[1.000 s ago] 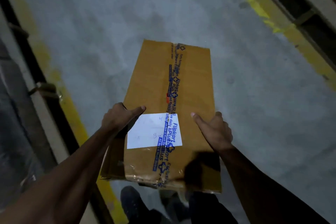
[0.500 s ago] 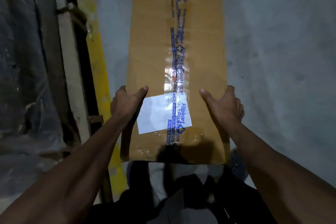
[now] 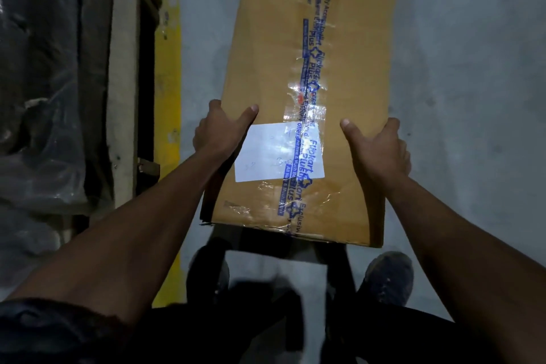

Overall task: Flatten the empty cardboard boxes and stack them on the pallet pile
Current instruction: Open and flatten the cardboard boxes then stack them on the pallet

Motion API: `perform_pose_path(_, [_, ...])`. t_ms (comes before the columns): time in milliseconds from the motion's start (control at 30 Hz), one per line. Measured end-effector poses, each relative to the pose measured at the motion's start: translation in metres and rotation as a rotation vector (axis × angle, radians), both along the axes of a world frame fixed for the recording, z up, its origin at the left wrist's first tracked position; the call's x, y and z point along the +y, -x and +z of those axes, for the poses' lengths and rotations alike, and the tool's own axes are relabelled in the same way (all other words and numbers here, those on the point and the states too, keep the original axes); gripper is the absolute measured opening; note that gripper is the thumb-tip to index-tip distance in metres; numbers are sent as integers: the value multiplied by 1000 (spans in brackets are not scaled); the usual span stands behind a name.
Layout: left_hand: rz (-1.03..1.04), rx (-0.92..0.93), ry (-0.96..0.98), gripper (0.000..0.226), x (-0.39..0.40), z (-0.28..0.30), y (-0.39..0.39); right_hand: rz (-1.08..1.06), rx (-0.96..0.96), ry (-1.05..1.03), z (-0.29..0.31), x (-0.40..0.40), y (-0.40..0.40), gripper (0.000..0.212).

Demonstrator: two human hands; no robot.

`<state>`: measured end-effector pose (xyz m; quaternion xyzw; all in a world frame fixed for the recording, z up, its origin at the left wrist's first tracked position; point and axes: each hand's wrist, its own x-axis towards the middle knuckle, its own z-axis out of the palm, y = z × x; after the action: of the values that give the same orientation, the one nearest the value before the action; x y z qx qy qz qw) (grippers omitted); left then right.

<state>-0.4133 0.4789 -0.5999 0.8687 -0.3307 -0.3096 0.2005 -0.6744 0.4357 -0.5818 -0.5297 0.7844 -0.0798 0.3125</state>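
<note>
Both hands hold a flattened box over the floor.
The left hand (image 3: 220, 130) and right hand (image 3: 379, 148) each grip a long edge of the flat brown cardboard box (image 3: 298, 38), thumbs on top, fingers curled beneath; it hangs above the grey concrete floor (image 3: 472, 68), beside a yellow floor stripe (image 3: 168, 68).

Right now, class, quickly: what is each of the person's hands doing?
Left hand: grips the left edge of the flattened brown cardboard box, thumb on top.
Right hand: grips its right edge, thumb on top.
</note>
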Motion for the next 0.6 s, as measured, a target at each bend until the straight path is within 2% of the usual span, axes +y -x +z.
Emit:
perform_pose_path(133, [-169, -11, 131, 84, 26, 14, 8, 47, -67, 41, 12, 22, 5, 86])
perform_pose_path(267, [-401, -67, 11, 71, 81, 30, 19, 189, -10, -11, 24, 86, 18, 80])
perform_pose_path(400, [-521, 0, -151, 93, 135, 40, 20, 274, -20, -100, 26, 135, 33, 87])
perform_pose_path(500, [-594, 31, -216, 118, 158, 43, 20, 316, -81, -147, 23, 158, 39, 110])
perform_pose_path(600, [-597, 4, -200, 125, 160, 38, 22, 348, -100, -145, 14, 164, 44, 126])
